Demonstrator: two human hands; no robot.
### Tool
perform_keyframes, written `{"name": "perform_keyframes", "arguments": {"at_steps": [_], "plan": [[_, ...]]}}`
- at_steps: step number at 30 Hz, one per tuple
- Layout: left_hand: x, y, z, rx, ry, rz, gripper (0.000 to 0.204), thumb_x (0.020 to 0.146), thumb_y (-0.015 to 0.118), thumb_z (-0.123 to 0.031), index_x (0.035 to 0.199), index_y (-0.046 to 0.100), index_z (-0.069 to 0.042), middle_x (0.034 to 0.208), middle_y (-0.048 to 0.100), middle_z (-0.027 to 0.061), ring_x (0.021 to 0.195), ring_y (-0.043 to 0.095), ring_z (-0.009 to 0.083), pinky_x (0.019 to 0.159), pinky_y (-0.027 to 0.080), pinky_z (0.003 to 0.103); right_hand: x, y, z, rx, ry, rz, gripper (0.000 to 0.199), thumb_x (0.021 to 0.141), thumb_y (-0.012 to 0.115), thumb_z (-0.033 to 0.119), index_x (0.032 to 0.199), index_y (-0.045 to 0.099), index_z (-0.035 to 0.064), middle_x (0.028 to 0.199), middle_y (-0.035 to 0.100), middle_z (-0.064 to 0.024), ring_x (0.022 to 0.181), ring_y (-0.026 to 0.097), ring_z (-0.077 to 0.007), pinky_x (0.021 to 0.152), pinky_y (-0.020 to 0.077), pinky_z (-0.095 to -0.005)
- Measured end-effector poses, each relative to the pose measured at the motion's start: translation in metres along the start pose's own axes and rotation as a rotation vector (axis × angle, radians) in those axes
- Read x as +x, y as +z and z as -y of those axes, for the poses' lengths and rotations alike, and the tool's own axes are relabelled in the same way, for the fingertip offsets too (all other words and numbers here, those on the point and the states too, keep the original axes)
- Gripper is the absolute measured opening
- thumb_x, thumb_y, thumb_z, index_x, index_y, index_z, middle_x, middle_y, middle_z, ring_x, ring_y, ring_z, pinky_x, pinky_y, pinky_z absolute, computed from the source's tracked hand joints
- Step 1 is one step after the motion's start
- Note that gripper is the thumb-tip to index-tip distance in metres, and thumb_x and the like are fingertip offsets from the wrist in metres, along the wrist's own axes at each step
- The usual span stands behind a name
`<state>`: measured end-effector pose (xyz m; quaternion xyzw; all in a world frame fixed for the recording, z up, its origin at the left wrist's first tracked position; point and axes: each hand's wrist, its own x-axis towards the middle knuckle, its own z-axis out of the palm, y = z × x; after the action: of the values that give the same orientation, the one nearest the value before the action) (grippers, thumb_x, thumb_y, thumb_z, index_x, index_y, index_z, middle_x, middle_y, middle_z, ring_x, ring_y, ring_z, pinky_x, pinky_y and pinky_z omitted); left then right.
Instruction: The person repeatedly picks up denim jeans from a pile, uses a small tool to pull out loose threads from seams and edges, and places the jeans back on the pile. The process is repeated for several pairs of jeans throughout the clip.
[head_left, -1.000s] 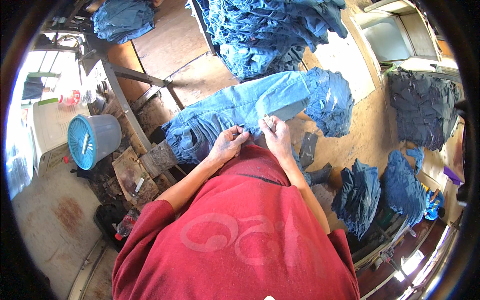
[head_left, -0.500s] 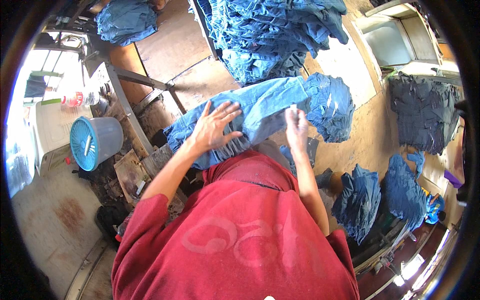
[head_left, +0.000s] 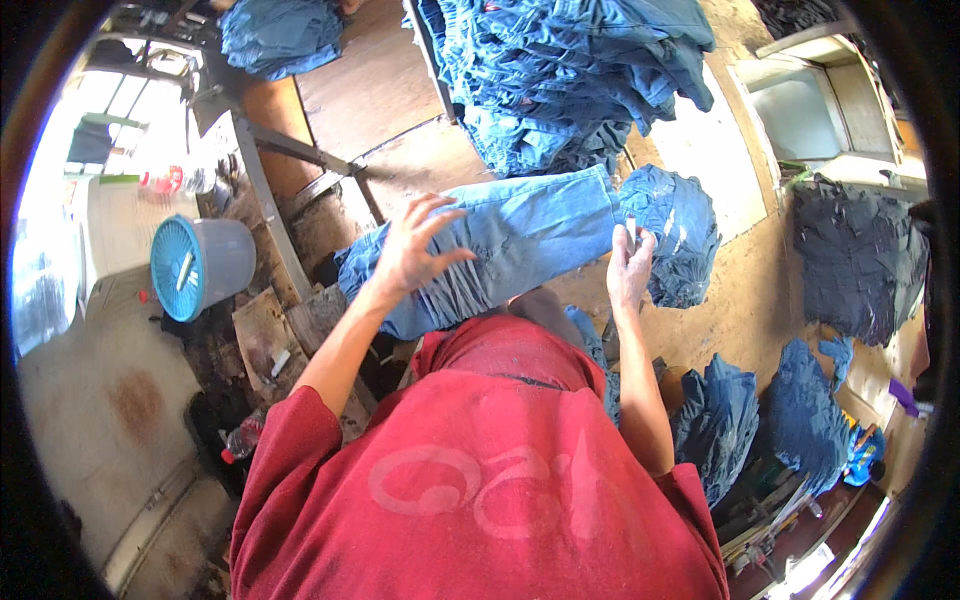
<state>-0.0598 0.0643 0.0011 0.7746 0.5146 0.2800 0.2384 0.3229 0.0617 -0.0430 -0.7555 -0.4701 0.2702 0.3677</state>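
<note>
A pair of folded blue jeans [head_left: 530,225] lies across in front of me, its lower left part creased. Over its left half is my left hand [head_left: 415,245], fingers spread and holding nothing; it looks raised slightly off the cloth. At the right end of the jeans, my right hand [head_left: 630,268] pinches a short white stick of chalk [head_left: 630,225], which points upward beside the cloth edge. Just beyond that hand sits a bunched pile of blue denim [head_left: 675,230].
A tall stack of jeans [head_left: 570,80] stands ahead. Black garments [head_left: 860,255] are piled at right, with more denim bundles [head_left: 715,420] nearer. To my left are a lidded bucket [head_left: 205,265] with white sticks on its lid, a metal frame [head_left: 265,190] and a plastic bottle [head_left: 243,438].
My left hand has come up off the jeans, fingers more curved. My right hand has shifted right with the chalk, to the cloth's end. The whole view has shifted slightly.
</note>
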Motion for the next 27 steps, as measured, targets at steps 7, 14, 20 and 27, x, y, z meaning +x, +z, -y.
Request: {"name": "perform_keyframes", "arguments": {"at_steps": [7,14,20,27], "plan": [[-0.004,0.042,-0.018,-0.073,-0.126,-0.034,0.018,0.084,0.085,-0.022,0.099,0.084,-0.013,0.126,0.076,0.0029,0.131,0.059,0.0291,0.113,0.044,0.048,-0.026,0.026,0.058,0.074,-0.109,0.45,0.027,0.108,0.065,0.032,0.115,0.065,0.0049,0.078,0.067,-0.0071,0.071,0.058,-0.0119,0.066,0.0488,-0.0343],[0.001,0.042,-0.013,-0.326,-0.397,-0.147,0.017,0.09,0.084,-0.019,0.095,0.079,-0.004,0.108,0.079,0.0067,0.115,0.068,0.0251,0.105,0.05,0.04,-0.012,0.055,0.105,0.053,-0.082,0.879,0.026,0.102,0.072,0.033,0.107,0.073,0.0069,0.076,0.07,-0.0081,0.066,0.061,-0.0131,0.064,0.0498,-0.032],[-0.002,0.048,-0.014,-0.233,-0.322,-0.229,0.019,0.09,0.084,-0.02,0.094,0.078,-0.003,0.102,0.076,0.0088,0.108,0.069,0.0275,0.099,0.052,0.039,-0.013,0.091,0.1,-0.148,-0.189,0.93,0.03,0.099,0.075,0.034,0.112,0.075,0.0067,0.093,0.077,-0.0094,0.084,0.07,-0.0183,0.078,0.0565,-0.0357],[-0.005,0.06,-0.014,-0.13,-0.266,-0.34,0.015,0.092,0.081,-0.018,0.093,0.075,-0.004,0.098,0.074,0.0104,0.099,0.069,0.0294,0.092,0.053,0.039,0.004,0.068,0.117,0.042,-0.031,1.4,0.026,0.1,0.074,0.032,0.112,0.078,0.0091,0.09,0.072,0.0024,0.078,0.059,-0.0053,0.066,0.0458,-0.0244]]}}
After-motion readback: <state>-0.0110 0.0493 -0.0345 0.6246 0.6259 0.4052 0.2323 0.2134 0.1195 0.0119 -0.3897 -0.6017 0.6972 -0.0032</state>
